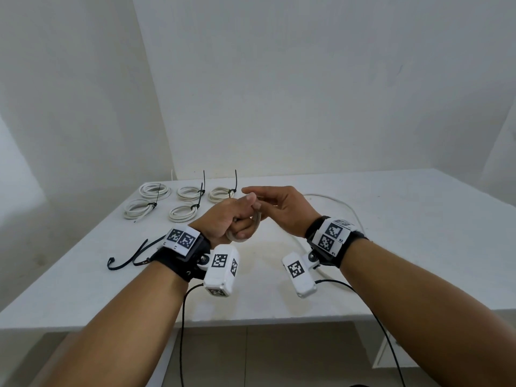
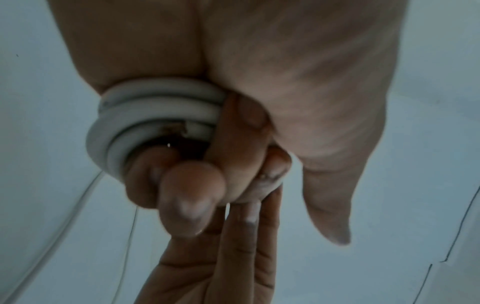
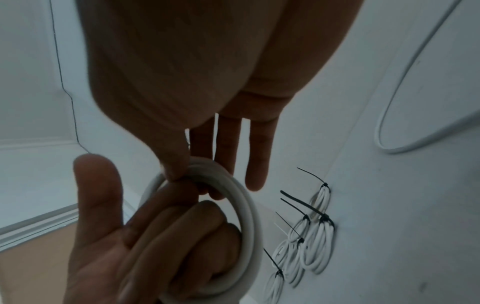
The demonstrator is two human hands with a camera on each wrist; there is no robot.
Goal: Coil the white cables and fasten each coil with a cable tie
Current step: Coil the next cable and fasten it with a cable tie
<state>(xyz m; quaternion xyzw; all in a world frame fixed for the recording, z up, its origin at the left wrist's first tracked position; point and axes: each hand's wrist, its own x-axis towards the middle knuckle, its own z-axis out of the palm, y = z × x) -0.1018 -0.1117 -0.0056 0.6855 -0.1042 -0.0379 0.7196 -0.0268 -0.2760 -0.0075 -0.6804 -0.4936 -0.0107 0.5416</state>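
Note:
Above the middle of the white table (image 1: 405, 255), my left hand (image 1: 233, 222) grips a small coil of white cable (image 1: 257, 219); the coil (image 2: 155, 107) shows three turns around my curled fingers. My right hand (image 1: 275, 205) meets it from the right. There, thumb and index finger pinch the top of the coil (image 3: 248, 214) while the other fingers (image 3: 257, 156) stay straight. The cable's loose tail (image 1: 353, 213) curves away over the table to the right and shows as a long arc (image 3: 387, 115) in the right wrist view.
Several finished coils (image 1: 185, 192) fastened with black ties lie in two rows at the table's back left, also seen as finished coils (image 3: 315, 244) in the right wrist view. Loose black ties (image 1: 125, 259) lie front left. A white wall rises right behind the table.

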